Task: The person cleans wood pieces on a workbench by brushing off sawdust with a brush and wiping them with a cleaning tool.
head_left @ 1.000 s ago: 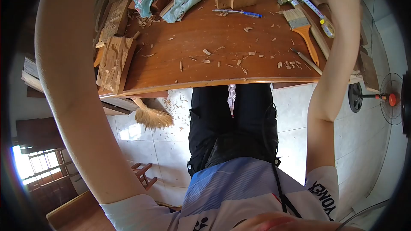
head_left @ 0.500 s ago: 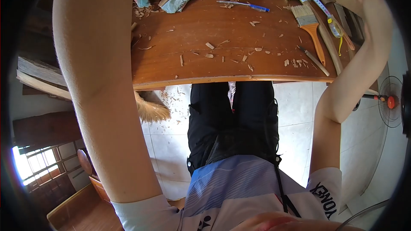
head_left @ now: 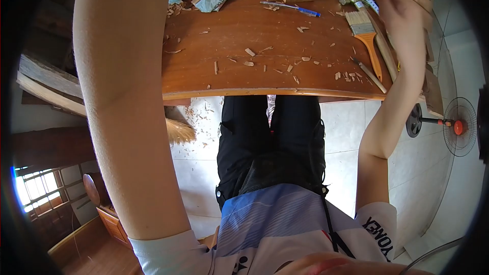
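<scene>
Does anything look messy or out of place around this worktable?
Yes: wood chips lie scattered across the tabletop, and smaller bits litter the tiled floor near the straw broom. It looks untidy, though probably it's just woodworking waste. Nothing visible looks broken.

The person wears a short-sleeved shirt (head_left: pixel 280 219) with a blue, diagonally streaked panel and pale sleeves, the right sleeve (head_left: pixel 381 221) printed with black "YONEX" lettering. The trousers (head_left: pixel 244 147) are black, with light round fasteners at both hips, and a black cord (head_left: pixel 331 220) crosses the shirt.
</scene>
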### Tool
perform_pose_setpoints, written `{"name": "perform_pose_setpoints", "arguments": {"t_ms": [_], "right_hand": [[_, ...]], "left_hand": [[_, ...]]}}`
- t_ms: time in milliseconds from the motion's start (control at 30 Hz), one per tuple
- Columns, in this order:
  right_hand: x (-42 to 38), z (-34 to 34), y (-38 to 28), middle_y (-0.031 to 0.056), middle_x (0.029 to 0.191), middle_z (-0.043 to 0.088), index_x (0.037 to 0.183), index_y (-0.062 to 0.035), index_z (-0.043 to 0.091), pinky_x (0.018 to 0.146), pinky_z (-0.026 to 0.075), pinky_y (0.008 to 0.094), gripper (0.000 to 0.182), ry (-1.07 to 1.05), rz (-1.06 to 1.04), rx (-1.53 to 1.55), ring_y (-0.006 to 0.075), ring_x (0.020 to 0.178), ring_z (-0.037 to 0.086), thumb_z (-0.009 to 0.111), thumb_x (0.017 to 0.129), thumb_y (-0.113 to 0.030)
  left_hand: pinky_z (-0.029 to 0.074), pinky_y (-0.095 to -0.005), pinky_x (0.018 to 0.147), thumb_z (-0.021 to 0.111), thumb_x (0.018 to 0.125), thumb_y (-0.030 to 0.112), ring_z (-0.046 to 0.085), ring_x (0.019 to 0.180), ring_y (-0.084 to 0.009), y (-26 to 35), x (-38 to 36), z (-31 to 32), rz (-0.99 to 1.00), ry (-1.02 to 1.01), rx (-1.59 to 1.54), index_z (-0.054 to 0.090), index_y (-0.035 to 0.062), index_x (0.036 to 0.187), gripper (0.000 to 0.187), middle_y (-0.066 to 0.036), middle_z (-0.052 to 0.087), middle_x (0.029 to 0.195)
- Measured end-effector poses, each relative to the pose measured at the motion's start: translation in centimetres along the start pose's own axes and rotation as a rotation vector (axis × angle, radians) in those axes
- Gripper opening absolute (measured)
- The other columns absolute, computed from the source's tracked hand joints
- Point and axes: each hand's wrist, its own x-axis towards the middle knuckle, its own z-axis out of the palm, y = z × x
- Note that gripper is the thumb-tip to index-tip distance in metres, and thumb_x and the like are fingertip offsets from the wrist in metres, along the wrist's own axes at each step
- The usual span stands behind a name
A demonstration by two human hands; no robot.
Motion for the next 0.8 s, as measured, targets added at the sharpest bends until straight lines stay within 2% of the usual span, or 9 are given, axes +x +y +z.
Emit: {"name": "perform_pose_setpoints", "arguments": {"t_ms": [100, 233, 267, 367, 400, 433, 600, 700, 800], "right_hand": [[-1.1, 0.5, 0.8, -0.0092, 0.071, 0.043, 0.133, -0.0094, 0.070, 0.055, 0.026, 0.0208, 0.035, -0.147, 0.136, -0.003, 0.0017, 0.063, 0.035, 0.060, 0.105, -0.027], [-1.3, 0.2, -7.4, -0.0109, 0.059, 0.041, 0.112, 0.0009, 0.072, 0.042, 0.021, 0.0207, 0.025, 0.204, 0.074, 0.222, -0.0018, 0.048, 0.033, 0.054, 0.107, -0.016], [-1.4, -0.3, -8.3, -0.0100, 0.060, 0.042, 0.108, 0.0021, 0.072, 0.044, 0.023, 0.0214, 0.023, 0.187, 0.094, 0.281, -0.0005, 0.050, 0.034, 0.056, 0.106, -0.014], [-1.0, 0.3, -3.0, -0.0080, 0.070, 0.044, 0.129, -0.0091, 0.072, 0.055, 0.027, 0.0214, 0.033, 0.108, 0.054, 0.080, 0.0011, 0.064, 0.037, 0.059, 0.105, -0.027], [-1.4, 0.9, -1.9, -0.0075, 0.070, 0.044, 0.128, -0.0079, 0.072, 0.055, 0.028, 0.0231, 0.032, 0.043, 0.006, 0.046, 0.0017, 0.064, 0.038, 0.059, 0.104, -0.026], [-1.8, 0.9, -1.1, -0.0029, 0.065, 0.048, 0.104, 0.0036, 0.070, 0.057, 0.033, 0.0274, 0.032, -0.076, 0.054, -0.077, 0.0057, 0.062, 0.039, 0.062, 0.102, -0.027], [-2.4, 1.3, -0.4, 0.0045, 0.062, 0.050, 0.108, 0.0004, 0.072, 0.055, 0.036, 0.0317, 0.031, -0.043, 0.075, 0.065, 0.0104, 0.058, 0.040, 0.065, 0.099, -0.028], [-2.2, 2.0, -4.4, -0.0081, 0.060, 0.045, 0.106, 0.0040, 0.069, 0.048, 0.027, 0.0230, 0.019, 0.156, 0.002, 0.215, 0.0021, 0.053, 0.036, 0.059, 0.104, -0.012], [-2.4, 2.4, -1.8, 0.0048, 0.062, 0.051, 0.111, -0.0004, 0.071, 0.054, 0.036, 0.0310, 0.025, -0.004, 0.115, -0.045, 0.0117, 0.056, 0.041, 0.065, 0.100, -0.022]], "left_hand": [[0.049, -0.0409, 0.105, 0.040, 0.098, 0.067, 0.058, 0.129, -0.0250, 0.0, 0.1, 0.1, 0.007, -0.001, 0.000, 0.054, 0.0076, 0.147, 0.078, -0.019, 0.060, 0.141], [0.049, -0.0408, 0.105, 0.040, 0.098, 0.067, 0.058, 0.129, -0.0250, 0.0, 0.3, 0.3, 0.009, -0.005, 0.000, 0.054, 0.0074, 0.146, 0.078, -0.019, 0.060, 0.141], [0.049, -0.0408, 0.105, 0.040, 0.098, 0.067, 0.058, 0.129, -0.0250, 0.0, 0.3, 0.2, 0.011, -0.004, 0.000, 0.054, 0.0074, 0.146, 0.078, -0.019, 0.060, 0.140], [0.049, -0.0407, 0.105, 0.040, 0.098, 0.066, 0.058, 0.129, -0.0250, 0.0, 0.4, 0.2, 0.014, -0.005, 0.006, 0.054, 0.0073, 0.146, 0.078, -0.019, 0.060, 0.140], [0.049, -0.0407, 0.105, 0.041, 0.098, 0.066, 0.058, 0.129, -0.0250, 0.0, 0.5, 0.4, 0.019, -0.010, 0.006, 0.054, 0.0073, 0.146, 0.078, -0.019, 0.060, 0.140], [0.049, -0.0407, 0.105, 0.041, 0.098, 0.066, 0.058, 0.129, -0.0250, 0.0, 0.6, 0.4, 0.018, -0.012, 0.012, 0.054, 0.0073, 0.146, 0.077, -0.019, 0.060, 0.140], [0.049, -0.0405, 0.105, 0.041, 0.098, 0.066, 0.058, 0.129, -0.0250, 0.1, 0.9, 0.5, 0.018, -0.018, 0.014, 0.054, 0.0071, 0.146, 0.077, -0.019, 0.060, 0.140], [0.049, -0.0405, 0.105, 0.041, 0.098, 0.066, 0.058, 0.128, -0.0250, 0.3, 1.1, 0.5, 0.015, -0.025, 0.018, 0.055, 0.0070, 0.146, 0.077, -0.019, 0.060, 0.140], [0.049, -0.0404, 0.105, 0.042, 0.098, 0.065, 0.058, 0.128, -0.0250, 0.3, 1.3, 0.5, 0.017, -0.026, 0.023, 0.055, 0.0069, 0.146, 0.077, -0.019, 0.060, 0.140]]}}
